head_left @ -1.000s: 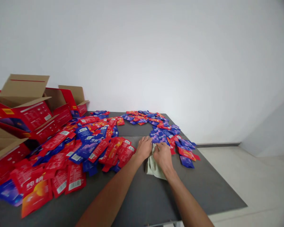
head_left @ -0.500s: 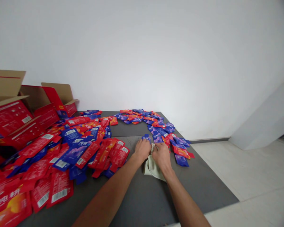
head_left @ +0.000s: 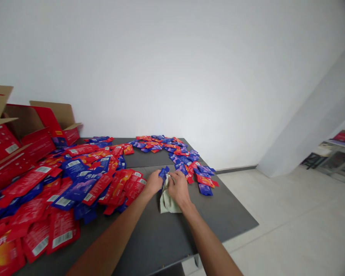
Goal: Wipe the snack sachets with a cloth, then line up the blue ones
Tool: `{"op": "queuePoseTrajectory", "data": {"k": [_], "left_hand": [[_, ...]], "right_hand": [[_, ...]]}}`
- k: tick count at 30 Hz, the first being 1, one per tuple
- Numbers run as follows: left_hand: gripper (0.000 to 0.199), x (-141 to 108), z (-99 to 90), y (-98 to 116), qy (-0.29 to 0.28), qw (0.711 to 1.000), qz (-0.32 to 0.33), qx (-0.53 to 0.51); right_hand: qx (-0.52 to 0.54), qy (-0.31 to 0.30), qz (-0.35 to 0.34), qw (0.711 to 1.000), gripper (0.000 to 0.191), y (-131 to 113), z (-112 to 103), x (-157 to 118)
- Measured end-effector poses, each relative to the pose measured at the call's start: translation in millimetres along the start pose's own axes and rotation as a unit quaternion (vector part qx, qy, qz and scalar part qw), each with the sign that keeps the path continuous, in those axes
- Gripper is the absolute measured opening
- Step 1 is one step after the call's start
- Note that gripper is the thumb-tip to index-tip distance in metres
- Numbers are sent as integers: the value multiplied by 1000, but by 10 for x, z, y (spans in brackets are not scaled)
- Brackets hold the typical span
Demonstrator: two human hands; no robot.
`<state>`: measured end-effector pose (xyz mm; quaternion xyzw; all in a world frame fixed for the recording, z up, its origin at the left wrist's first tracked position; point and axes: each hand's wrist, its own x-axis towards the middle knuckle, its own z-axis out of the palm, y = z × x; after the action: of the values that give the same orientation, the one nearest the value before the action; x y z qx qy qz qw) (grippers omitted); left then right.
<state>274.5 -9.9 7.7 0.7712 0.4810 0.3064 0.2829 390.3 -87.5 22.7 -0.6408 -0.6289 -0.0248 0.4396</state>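
My left hand is closed on a blue pouch, whose notched top end sticks up past the fingers. Right beside it, my right hand pinches a pale green cloth. The cloth hangs in folds from the fingers down to the dark grey table. The cloth's upper end meets the pouch between the two hands. Much of the pouch is hidden behind the left fingers.
A large heap of red and blue pouches covers the table's left side. Smaller pouches lie in a curved band at the back and right. Open red cardboard boxes stand at the far left. A white wall rises behind.
The view has turned to the right, so things sit further left. The blue pouch has come up off the table in my left hand, and the cloth is now against it.
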Motion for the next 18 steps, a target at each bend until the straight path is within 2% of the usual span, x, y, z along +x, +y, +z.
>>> {"op": "queuePoseTrajectory", "data": {"k": [1, 2, 3, 5, 6, 8, 11, 14, 18], "left_hand": [[35, -31, -63, -21, 4, 996, 2, -90], [36, -71, -127, -39, 8, 979, -1, -203], [38, -116, -193, -53, 11, 946, -10, -324], [42, -213, -328, -80, 9, 855, -36, -517], [44, -261, -396, -97, 7, 826, -49, -562], [50, -353, -523, -142, 2, 794, -64, -605], [59, -475, -661, -236, -15, 785, -64, -616], [66, -556, -717, -313, -22, 806, -57, -589], [69, -562, -718, -361, -4, 835, -33, -550]], "right_hand": [[17, 0, -14, 1000, 27, -57, 26, -5], [34, 0, -27, 999, 28, -121, 60, -12], [50, -2, -42, 998, 29, -191, 100, -22], [79, -15, -75, 994, 30, -336, 196, -50], [91, -25, -93, 991, 31, -406, 248, -67], [107, -43, -123, 986, 31, -521, 351, -95], [112, -53, -141, 982, 31, -609, 477, -76], [102, -33, -126, 986, 30, -611, 546, 54], [89, 1, -97, 991, 30, -596, 582, 263]]}}
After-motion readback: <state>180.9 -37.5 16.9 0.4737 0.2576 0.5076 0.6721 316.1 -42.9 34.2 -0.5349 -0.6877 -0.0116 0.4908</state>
